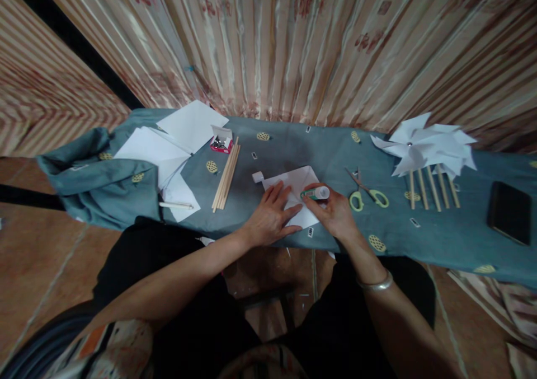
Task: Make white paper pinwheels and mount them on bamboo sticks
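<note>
A white paper sheet [298, 178] lies on the cloth in front of me. My left hand [271, 214] rests flat on its left part, fingers spread. In my right hand [333, 211] is a glue stick [314, 193] with a green label, held tilted over the middle of the paper. Its tip is at the sheet, though I cannot tell whether it touches. A small white cap [258, 177] lies just left of the sheet. To the right of my right hand, scissors [367, 191] with light green handles lie partly spread.
Wooden sticks [226, 177] and a red-and-white box of pins [221, 140] lie left of the sheet. Further left are white papers [153, 149] and a pen [176, 205]. Several paper pinwheels [428, 146] on sticks and a dark phone [509, 212] lie right. A curtain [285, 48] hangs behind.
</note>
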Available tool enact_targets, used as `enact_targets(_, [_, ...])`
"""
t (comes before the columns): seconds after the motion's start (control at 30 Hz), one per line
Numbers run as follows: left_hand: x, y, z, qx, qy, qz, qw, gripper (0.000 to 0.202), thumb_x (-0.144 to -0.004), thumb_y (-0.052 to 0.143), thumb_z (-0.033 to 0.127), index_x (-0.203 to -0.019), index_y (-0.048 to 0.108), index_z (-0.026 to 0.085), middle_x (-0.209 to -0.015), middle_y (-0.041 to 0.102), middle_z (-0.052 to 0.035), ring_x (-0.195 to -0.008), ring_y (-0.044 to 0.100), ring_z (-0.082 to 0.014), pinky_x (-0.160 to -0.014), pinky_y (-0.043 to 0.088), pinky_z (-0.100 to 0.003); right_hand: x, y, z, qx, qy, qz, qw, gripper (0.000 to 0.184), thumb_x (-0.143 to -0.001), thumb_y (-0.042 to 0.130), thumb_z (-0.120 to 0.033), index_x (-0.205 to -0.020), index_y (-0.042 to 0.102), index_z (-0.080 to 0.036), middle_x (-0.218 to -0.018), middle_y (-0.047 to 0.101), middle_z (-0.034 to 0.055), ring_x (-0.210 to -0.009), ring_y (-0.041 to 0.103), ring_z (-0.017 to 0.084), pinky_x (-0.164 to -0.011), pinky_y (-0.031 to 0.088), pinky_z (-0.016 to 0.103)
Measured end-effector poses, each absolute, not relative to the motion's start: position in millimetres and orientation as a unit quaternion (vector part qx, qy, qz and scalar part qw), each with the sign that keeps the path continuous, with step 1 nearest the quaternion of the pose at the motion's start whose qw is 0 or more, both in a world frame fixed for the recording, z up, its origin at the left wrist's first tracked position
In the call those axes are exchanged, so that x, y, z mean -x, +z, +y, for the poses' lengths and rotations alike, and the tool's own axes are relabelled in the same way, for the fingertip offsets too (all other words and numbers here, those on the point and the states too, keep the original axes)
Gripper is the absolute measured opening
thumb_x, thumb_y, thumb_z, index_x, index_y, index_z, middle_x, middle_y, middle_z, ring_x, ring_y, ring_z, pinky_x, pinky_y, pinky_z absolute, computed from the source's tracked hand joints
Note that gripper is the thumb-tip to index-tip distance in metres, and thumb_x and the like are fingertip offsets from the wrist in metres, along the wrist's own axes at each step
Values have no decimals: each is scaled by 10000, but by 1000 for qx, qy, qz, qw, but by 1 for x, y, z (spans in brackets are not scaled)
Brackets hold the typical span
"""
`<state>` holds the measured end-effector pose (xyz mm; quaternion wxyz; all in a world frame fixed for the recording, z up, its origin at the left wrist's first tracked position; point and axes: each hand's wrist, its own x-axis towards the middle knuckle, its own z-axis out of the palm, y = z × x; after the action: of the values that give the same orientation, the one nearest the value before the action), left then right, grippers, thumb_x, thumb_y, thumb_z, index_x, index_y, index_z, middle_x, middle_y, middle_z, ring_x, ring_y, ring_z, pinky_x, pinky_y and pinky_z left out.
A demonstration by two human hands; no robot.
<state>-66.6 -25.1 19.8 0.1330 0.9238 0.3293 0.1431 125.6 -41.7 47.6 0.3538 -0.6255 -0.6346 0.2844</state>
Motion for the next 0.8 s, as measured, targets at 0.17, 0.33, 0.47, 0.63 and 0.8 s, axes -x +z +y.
enact_targets(0.17, [67,21,-25,-923,137,332,137,566,-865,498,597,-1303,570,245,-1507,379,-153,-1439,213,-391,-1110,260,-612,-124,47,-42,620,288,-638,354,232,-814,595,-380,-952,651,-201,-812,719,37,-660,659,191,-634,517,307])
enact_targets(0.33, [66,22,-25,-923,135,331,141,575,-855,511,602,-1296,578,239,-1509,374,-155,-1439,212,-389,-1119,250,-607,-122,46,-41,618,293,-636,357,224,-804,593,-371,-932,654,-197,-823,721,48,-708,669,206,-674,525,322])
enact_targets(0.47, [66,22,-25,-924,132,333,137,583,-859,504,603,-1292,584,220,-1495,385,-172,-1434,217,-404,-1126,239,-603,-119,46,-40,616,301,-634,358,216,-804,593,-371,-925,655,-203,-811,723,42,-701,673,202,-654,529,309])
enact_targets(0.63, [66,23,-26,-924,135,330,140,552,-865,495,601,-1280,582,248,-1515,371,-140,-1443,205,-387,-1126,237,-611,-116,46,-40,612,303,-637,358,219,-809,594,-377,-939,652,-211,-823,729,41,-714,681,208,-656,540,311])
enact_targets(0.8, [66,22,-26,-922,139,332,146,553,-856,519,594,-1280,583,245,-1524,360,-134,-1447,193,-383,-1134,227,-603,-115,45,-39,603,310,-637,367,219,-814,590,-377,-947,648,-213,-841,734,46,-721,693,210,-666,554,311])
